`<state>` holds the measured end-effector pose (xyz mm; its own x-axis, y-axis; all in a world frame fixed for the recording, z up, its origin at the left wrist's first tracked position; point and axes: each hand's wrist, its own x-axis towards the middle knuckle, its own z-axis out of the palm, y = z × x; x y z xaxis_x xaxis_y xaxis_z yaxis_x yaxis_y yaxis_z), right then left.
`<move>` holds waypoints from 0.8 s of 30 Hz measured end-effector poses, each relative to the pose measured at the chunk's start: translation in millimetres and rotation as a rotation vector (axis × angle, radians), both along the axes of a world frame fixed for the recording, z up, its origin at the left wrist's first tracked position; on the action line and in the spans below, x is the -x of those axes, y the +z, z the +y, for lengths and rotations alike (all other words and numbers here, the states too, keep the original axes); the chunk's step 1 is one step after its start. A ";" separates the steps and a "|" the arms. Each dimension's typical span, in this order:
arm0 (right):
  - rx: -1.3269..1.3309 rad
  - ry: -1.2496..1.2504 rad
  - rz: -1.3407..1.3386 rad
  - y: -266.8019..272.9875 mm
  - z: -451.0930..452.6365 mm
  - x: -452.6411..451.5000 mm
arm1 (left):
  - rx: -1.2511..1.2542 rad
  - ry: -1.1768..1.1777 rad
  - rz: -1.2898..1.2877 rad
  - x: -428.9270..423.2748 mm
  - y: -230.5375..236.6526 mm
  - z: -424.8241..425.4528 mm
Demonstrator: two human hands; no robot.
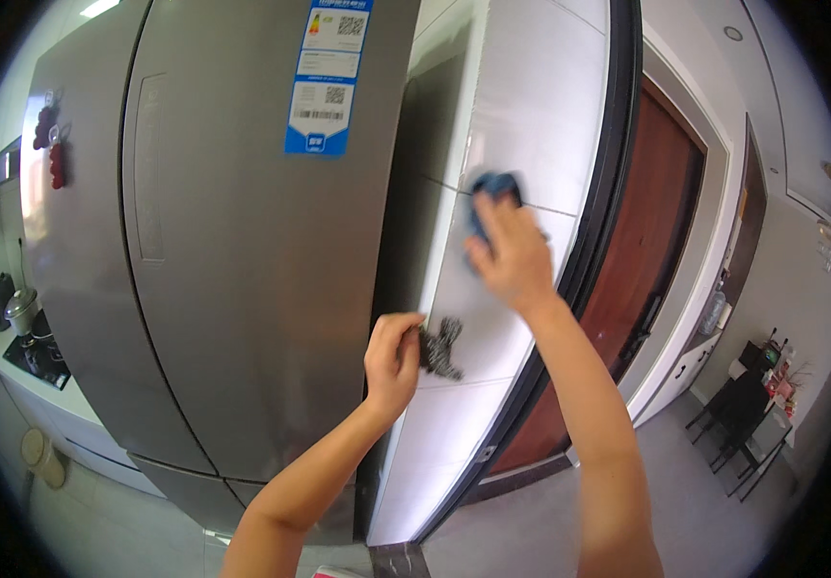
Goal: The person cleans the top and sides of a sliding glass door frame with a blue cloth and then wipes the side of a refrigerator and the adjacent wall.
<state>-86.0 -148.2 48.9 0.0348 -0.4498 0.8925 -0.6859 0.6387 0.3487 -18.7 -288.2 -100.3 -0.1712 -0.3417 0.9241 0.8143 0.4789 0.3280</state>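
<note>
My right hand (pixel 513 249), slightly blurred, presses a blue cloth (pixel 486 206) flat against the white tiled wall (pixel 487 303), close to a grout line. Lower and to the left, my left hand (pixel 395 361) grips a dark grey, fuzzy-looking piece of cloth or scouring material (pixel 440 350) whose free ends spread over the tile. That hand is by the wall's left edge, beside the gap next to the steel-coloured refrigerator (pixel 256 253). What its fingers hide of the grey piece cannot be seen.
A black door frame (pixel 581 267) borders the tiles on the right, with a reddish-brown door (pixel 625 253) beyond. The refrigerator bears a blue printed label (pixel 328 79). Far left are a counter with a pot (pixel 22 307) and a bin (pixel 43 455). Dark chairs (pixel 737 404) stand far right.
</note>
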 end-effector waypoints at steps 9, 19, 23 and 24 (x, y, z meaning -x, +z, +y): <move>-0.075 -0.176 0.235 14.6 -49.6 -24.9 | -0.168 -0.165 -0.481 -106.0 -133.2 -59.9; -0.057 -0.335 -0.157 -219.1 -63.7 -18.1 | -0.347 -0.189 -0.721 -179.0 -197.6 -131.4; -0.221 -0.275 -0.362 -327.1 -41.4 -42.2 | -0.311 -0.158 -0.731 -198.8 -195.7 -151.5; -0.244 -0.236 -0.400 -332.5 -36.2 -53.0 | -0.288 -0.136 -0.691 -202.4 -192.4 -154.3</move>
